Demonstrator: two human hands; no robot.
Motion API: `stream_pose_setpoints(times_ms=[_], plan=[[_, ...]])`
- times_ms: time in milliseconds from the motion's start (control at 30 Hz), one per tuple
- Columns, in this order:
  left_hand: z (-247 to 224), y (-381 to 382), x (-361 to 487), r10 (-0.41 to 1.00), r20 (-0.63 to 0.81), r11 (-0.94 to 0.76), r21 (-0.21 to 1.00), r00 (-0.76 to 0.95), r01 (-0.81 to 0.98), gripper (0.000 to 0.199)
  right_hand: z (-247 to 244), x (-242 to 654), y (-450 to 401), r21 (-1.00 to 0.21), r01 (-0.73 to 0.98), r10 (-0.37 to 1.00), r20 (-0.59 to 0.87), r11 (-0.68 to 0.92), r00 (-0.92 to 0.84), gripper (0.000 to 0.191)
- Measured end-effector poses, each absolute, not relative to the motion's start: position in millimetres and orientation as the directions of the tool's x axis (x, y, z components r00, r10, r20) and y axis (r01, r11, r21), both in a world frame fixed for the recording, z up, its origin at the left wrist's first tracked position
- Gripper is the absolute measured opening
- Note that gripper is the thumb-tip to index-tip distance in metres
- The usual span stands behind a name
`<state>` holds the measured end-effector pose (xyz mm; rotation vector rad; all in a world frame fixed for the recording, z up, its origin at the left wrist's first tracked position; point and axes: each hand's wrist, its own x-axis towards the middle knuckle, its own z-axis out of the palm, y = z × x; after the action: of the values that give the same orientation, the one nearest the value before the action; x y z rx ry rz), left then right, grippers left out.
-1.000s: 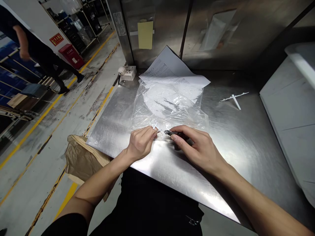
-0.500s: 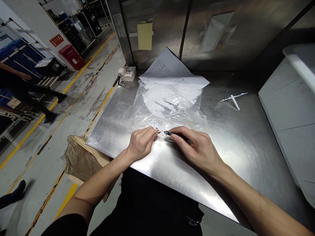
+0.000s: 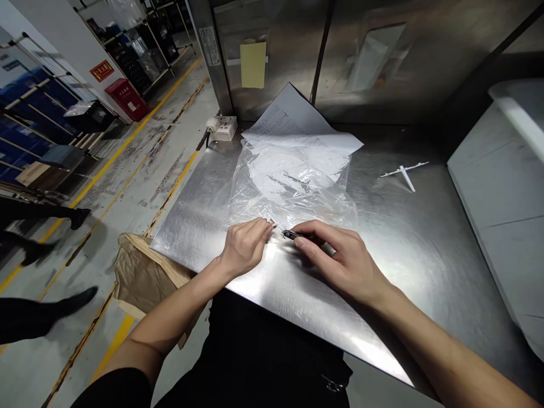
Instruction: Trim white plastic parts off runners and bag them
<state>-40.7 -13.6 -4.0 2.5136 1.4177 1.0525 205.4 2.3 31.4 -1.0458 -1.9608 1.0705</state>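
Observation:
My left hand (image 3: 249, 246) is closed in a pinch on a small white plastic sprue (image 3: 269, 220), mostly covered by the fingers. My right hand (image 3: 346, 258) grips dark nippers (image 3: 291, 234), their tip beside the sprue and pointing at my left fingertips. Just beyond both hands lies a clear plastic bag (image 3: 293, 187) with many small white pieces inside. Farther right, another white sprue (image 3: 407, 177) with a thick stem and thin branches rests on the metal table (image 3: 382, 328).
A printed sheet (image 3: 293, 122) lies on the bag's far end. A white power strip (image 3: 224, 128) sits at the table's back left corner. Left of the table stands an open brown paper bag (image 3: 144, 272). A grey bin (image 3: 501, 198) borders the right. People's legs (image 3: 46, 311) show at left.
The nippers' tip has shifted slightly down, and the white stem that showed beside it is no longer visible. My left hand stays nearly still. At left, people's legs have moved.

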Motion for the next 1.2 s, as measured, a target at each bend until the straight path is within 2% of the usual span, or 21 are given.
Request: stream_pose_setpoints(times_ms=[500, 867, 1000, 1200], plan=[[-4.8, -13.6, -41.5, 0.776, 0.517, -0.583, 0.371, 0.360, 0.723, 0.031, 30.4, 208.7, 7.0, -0.821, 0.347, 0.816, 0.224, 0.453, -0.534, 0.022], [-5.1, -14.0, -39.5, 0.773, 0.530, -0.584, 0.378, 0.349, 0.719, 0.027, 23.5, 203.5, 5.4, -0.854, 0.335, 0.845, 0.200, 0.398, -0.495, 0.023], [-8.2, -14.6, -39.2, 0.772, 0.546, -0.568, 0.362, 0.326, 0.739, 0.023, 18.2, 199.9, 4.5, -0.906, 0.311, 0.894, 0.137, 0.287, -0.427, 0.023], [-8.9, -14.8, -38.7, 0.787, 0.539, -0.546, 0.385, 0.299, 0.744, 0.022, 16.2, 193.8, 2.5, -0.987, 0.160, 0.917, -0.093, -0.033, -0.388, 0.035]])
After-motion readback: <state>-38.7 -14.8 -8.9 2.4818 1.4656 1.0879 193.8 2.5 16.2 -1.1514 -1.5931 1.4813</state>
